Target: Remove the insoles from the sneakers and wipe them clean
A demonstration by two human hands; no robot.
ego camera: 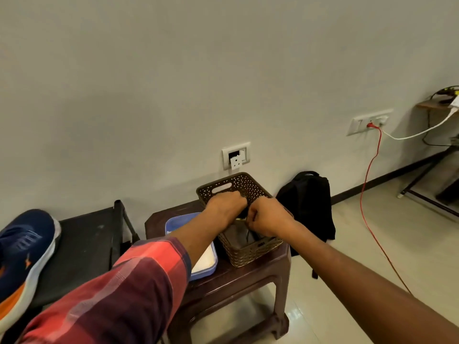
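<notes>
Left hand: reaches over the rim of the basket. The fingers curl downward out of sight, so we cannot tell whether they hold anything.
Right hand: sits just beside the left. The fingers are curled tight and pinch the upper edge of a dark piece that hangs into the basket.
Reason for hold: we judge that two hands close together on one soft item serve to pull it free or spread it out.
Dark piece: flat, limp and grey-black, lying against the inner basket wall. It could be an insole or a cloth; we cannot tell which.
Basket: brown and perforated. It stands on the low brown surface, touching a blue tray with something white in it (possibly the wiping supply, kept within reach).
Sneaker: navy upper, white sole and orange accents. It rests on a black bench, well apart from both hands.
Sneaker interior: not visible, so we cannot confirm whether its insole is in or out.
Task stage: we judge this to be preparation, not wiping.
</notes>
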